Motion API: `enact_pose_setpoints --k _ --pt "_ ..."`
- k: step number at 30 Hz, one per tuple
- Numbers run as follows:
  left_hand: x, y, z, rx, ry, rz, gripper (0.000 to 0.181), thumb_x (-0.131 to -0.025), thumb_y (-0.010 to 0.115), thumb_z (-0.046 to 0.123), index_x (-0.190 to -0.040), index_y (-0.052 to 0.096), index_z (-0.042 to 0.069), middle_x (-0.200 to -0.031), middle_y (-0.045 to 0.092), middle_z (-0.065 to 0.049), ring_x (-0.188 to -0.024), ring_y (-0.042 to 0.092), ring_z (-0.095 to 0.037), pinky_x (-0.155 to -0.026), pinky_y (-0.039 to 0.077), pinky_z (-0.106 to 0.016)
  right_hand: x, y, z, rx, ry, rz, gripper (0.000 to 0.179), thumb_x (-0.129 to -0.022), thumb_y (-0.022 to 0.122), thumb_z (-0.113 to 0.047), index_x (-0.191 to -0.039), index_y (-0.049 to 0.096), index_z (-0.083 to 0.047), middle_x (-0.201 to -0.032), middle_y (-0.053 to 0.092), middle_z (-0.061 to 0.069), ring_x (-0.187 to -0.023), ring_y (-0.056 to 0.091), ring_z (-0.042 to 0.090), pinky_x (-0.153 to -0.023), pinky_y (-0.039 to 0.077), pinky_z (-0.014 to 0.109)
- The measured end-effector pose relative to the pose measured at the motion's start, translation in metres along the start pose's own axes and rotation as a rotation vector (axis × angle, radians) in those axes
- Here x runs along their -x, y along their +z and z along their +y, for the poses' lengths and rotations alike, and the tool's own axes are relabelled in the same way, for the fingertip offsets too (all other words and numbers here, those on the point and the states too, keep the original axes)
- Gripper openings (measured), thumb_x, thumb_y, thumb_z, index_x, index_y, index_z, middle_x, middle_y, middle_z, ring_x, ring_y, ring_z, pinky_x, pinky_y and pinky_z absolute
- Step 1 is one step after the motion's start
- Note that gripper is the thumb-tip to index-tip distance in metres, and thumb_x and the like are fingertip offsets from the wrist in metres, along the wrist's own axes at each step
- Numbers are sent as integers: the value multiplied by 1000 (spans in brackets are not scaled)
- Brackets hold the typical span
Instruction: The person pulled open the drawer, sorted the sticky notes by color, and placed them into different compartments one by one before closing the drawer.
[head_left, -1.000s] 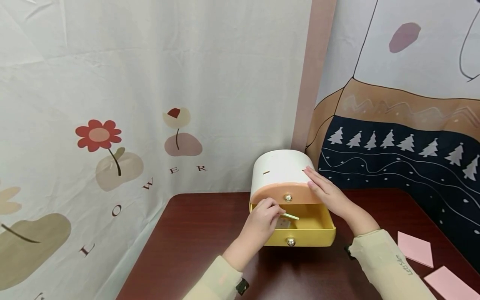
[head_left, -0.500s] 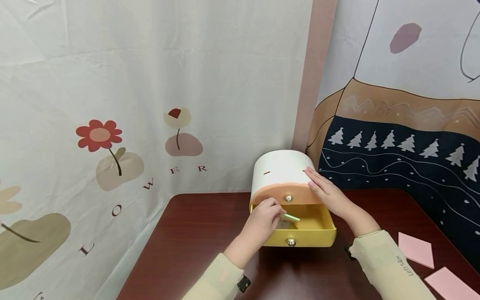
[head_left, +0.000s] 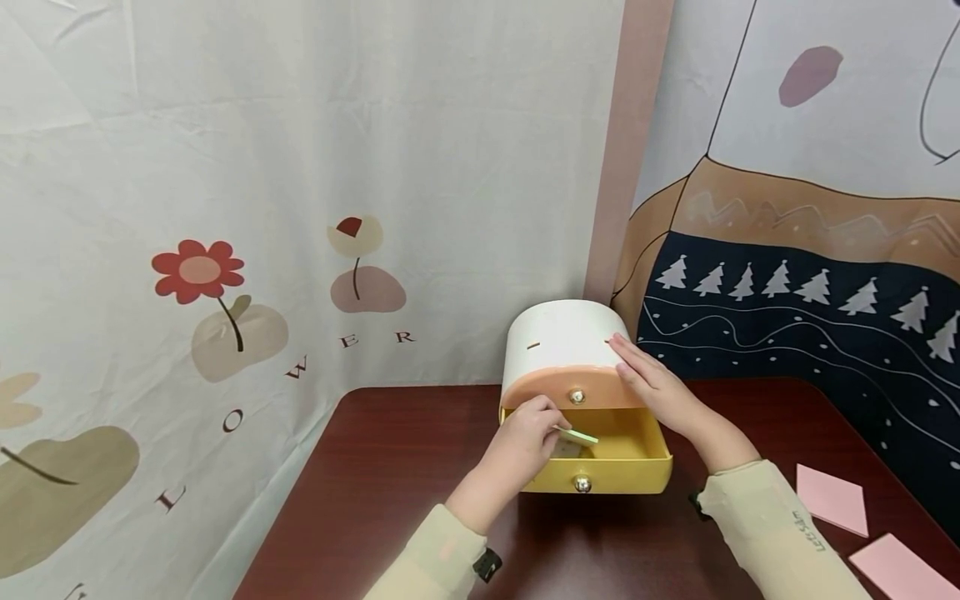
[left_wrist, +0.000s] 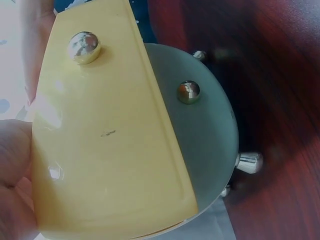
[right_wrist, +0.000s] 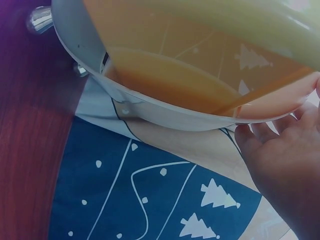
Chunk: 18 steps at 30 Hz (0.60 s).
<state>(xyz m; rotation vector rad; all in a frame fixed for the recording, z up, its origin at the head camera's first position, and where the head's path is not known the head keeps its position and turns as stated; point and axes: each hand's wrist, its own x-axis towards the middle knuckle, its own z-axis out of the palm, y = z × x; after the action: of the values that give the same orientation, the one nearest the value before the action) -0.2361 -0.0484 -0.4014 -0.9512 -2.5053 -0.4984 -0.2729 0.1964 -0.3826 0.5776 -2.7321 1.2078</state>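
My left hand (head_left: pixel 521 442) is over the left part of the pulled-out yellow drawer (head_left: pixel 626 475). Its thumb and fingers pinch a thin, pale green sticky note pad (head_left: pixel 581 436), seen nearly edge-on above the drawer floor. Under it lies a small pale item (head_left: pixel 567 448), partly hidden by the hand. My right hand (head_left: pixel 663 396) rests with extended fingers on the right side of the rounded white cabinet (head_left: pixel 566 329), steadying its top edge. In the left wrist view the drawer's front (left_wrist: pixel 110 130) and its silver knob (left_wrist: pixel 84 47) hide most of the left hand.
Above the yellow drawer is a peach drawer (head_left: pixel 536 387), pushed in. A grey-green drawer front (left_wrist: pixel 210 130) sits below, and short silver feet (left_wrist: pixel 249 162) hold up the cabinet. Two pink note pads (head_left: pixel 831 498) lie at the right of the dark red table (head_left: pixel 405 467). Printed curtains hang behind.
The left hand's fingers have shifted very slightly on the green note pad, which tilts a little more and shows more of its length. The right hand and the cabinet stay put.
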Motion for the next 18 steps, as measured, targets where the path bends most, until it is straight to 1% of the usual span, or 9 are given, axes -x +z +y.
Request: enact_pose_setpoints --k 7,10,14,18 --pt "1 -2 -3 -11 -6 -23 13 -80 72 6 -87 74 18 -89 60 6 -84 59 -6 -75 49 -14 0 0 0 -4 -5 1 53 -102 35 -39 -150 29 -16 -158 17 8 -144 16 38 -110 14 64" --pt "1 -4 -4 -11 -11 -51 12 -80 73 8 -87 74 18 -90 60 6 -83 59 -6 -75 49 -14 0 0 0 -3 -3 1 53 -102 35 -39 -150 29 -17 -158 17 8 -144 15 38 -110 14 64" --pt "2 -8 -6 -19 -23 -99 12 -81 73 10 -88 74 18 -92 61 5 -86 60 -8 -78 49 -17 0 0 0 -1 -2 2 53 -102 35 -39 -150 29 -17 -158 17 8 -144 15 38 -110 14 64" --pt "3 -11 -10 -29 -17 -108 13 -80 73 9 -89 75 19 -92 62 6 -89 61 -8 -80 50 -19 0 1 1 -1 -2 3 53 -102 35 -40 -150 29 -17 -158 17 7 -144 15 38 -110 13 64"
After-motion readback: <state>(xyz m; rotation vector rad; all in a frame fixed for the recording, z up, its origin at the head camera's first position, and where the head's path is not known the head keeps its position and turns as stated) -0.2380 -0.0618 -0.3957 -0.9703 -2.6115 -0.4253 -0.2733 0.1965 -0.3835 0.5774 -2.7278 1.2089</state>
